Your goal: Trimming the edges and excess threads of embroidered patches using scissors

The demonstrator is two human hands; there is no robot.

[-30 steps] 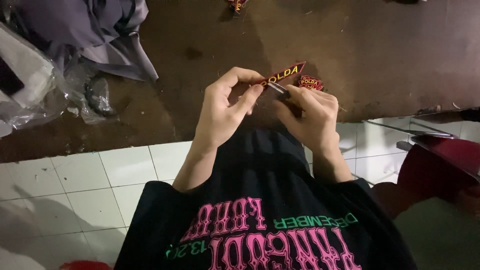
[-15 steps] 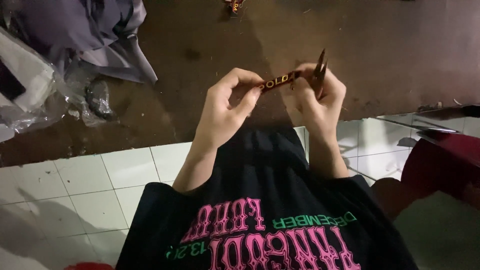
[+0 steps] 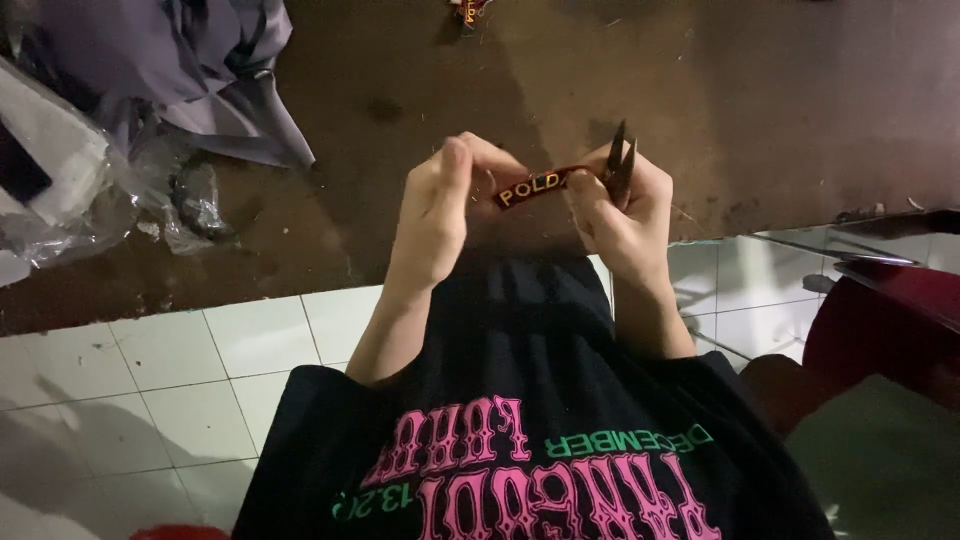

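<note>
Both hands raised before my chest, wrists bent inward. Left hand [image 3: 440,205] pinches one end of small dark red label [image 3: 532,187]; right hand [image 3: 622,215] pinches the other, fingers also curled round upright thread snips [image 3: 620,165].

Bare brown floor [image 3: 760,110] lies open ahead; grey cloth heap [image 3: 170,70] crowds the left.
</note>
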